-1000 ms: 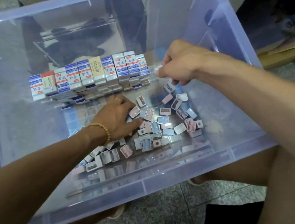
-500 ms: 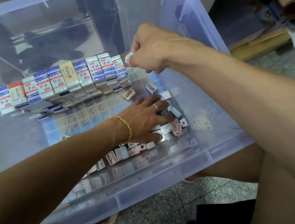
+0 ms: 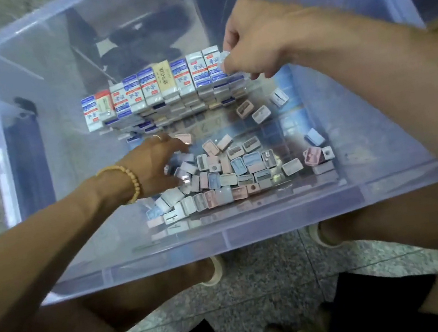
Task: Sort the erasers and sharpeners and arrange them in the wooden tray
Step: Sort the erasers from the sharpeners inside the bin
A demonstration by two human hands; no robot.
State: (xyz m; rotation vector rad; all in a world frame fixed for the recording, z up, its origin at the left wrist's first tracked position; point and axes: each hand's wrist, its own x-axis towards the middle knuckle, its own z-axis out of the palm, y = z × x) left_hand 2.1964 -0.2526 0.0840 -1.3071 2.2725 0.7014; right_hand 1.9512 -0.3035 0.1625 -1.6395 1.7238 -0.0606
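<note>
Bin (image 3: 28, 117): clear plastic tub on a speckled floor, holding all the stock; no wooden tray shows in this view, so everything seen so far sits in the bin.
Erasers (image 3: 154, 89): sleeved blocks stacked in neat rows several layers deep along the far side of the bin floor, labels facing up; this half of the sort looks mostly done.
Sharpeners (image 3: 228, 173): loose heap of small pink, blue and white blocks across the near middle of the bin, lying at every angle, with a few strays toward the right wall; this is the bulk of what is left.
Right hand (image 3: 257, 42): raised at the right end of the eraser stack, fingers curled and pinching a small white block (image 3: 224, 59) just beside the last eraser; blur makes it hard to say whether that piece is an eraser or a sharpener.
Left hand (image 3: 156, 168): low on the left edge of the heap, palm down, fingers reaching into the sharpeners; whether it has one pinched I cannot tell, as the fingertips are hidden and smeared.
Progress: judged roughly halfway, erasers ranked, sharpeners still unsorted.
Remaining: line up the sharpeners, gather the strays, and get both kinds into the tray.
</note>
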